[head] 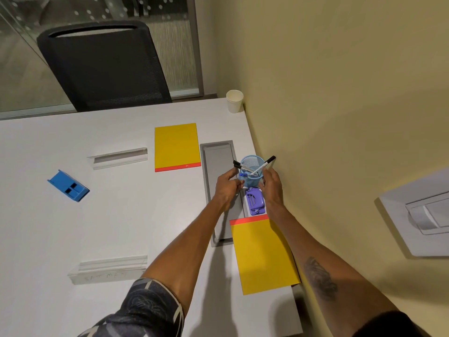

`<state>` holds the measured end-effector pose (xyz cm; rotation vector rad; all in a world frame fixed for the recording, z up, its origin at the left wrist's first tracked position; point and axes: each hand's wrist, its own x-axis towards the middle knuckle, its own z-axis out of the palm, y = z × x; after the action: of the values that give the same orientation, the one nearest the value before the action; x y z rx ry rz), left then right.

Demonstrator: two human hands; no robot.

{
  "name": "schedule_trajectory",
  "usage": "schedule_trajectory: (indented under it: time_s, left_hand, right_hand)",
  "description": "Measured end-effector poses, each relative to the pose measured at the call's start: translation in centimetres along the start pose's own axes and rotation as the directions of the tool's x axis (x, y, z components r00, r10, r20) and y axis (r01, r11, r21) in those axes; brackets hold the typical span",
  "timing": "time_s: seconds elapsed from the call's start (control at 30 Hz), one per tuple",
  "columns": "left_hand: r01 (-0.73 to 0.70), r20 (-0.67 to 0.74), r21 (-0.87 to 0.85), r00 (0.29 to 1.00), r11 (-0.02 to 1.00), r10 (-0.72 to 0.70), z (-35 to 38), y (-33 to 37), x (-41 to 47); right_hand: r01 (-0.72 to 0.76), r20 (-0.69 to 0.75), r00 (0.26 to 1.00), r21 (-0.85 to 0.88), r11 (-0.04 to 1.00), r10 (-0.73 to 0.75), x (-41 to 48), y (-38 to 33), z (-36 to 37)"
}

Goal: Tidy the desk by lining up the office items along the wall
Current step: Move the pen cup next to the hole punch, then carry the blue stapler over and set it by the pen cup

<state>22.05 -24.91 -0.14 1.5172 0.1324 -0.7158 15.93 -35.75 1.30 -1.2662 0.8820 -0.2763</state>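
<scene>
Because the row is forming along the right-hand wall point(340, 93), a yellow pad point(263, 256) lies nearest, a purple stapler point(254, 201) just beyond it, and both hands steady the blue mesh pen cup point(251, 172): left hand point(227, 184) and right hand point(272, 182) cupping its sides, apparently seating it next in line.

Both bare forearms stretched forward, nearly parallel, wrists close together. Left hand point(227, 184) knuckles-up, fingers point(237, 182) curled inward, thumb pointing ahead. Right hand point(272, 182) just beside it, turned palm-inward, fingers bent. Patterned short sleeve at left upper arm; tattoo on right forearm.
</scene>
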Motion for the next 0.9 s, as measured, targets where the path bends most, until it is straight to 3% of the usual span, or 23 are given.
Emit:
schedule_trajectory:
  time_s: [0.13,0.57,0.9]
  left_hand:
    - [0.043,-0.038,0.087,0.998,0.995,-0.040,-1.3,-0.1,-0.3]
    - [0.045,-0.109,0.070,0.993,0.997,-0.037,-7.6,0.1,-5.0]
    - [0.013,-0.159,0.070,0.987,0.997,-0.001,-16.1,0.9,-9.4]
  right_hand:
    - [0.019,-0.024,0.999,-0.131,0.991,-0.023,-1.8,-0.2,0.1]
    - [-0.030,-0.141,0.990,-0.395,0.918,-0.029,-6.1,1.8,3.8]
    - [0.007,-0.005,1.000,-0.543,0.839,-0.012,-11.0,2.3,10.2]
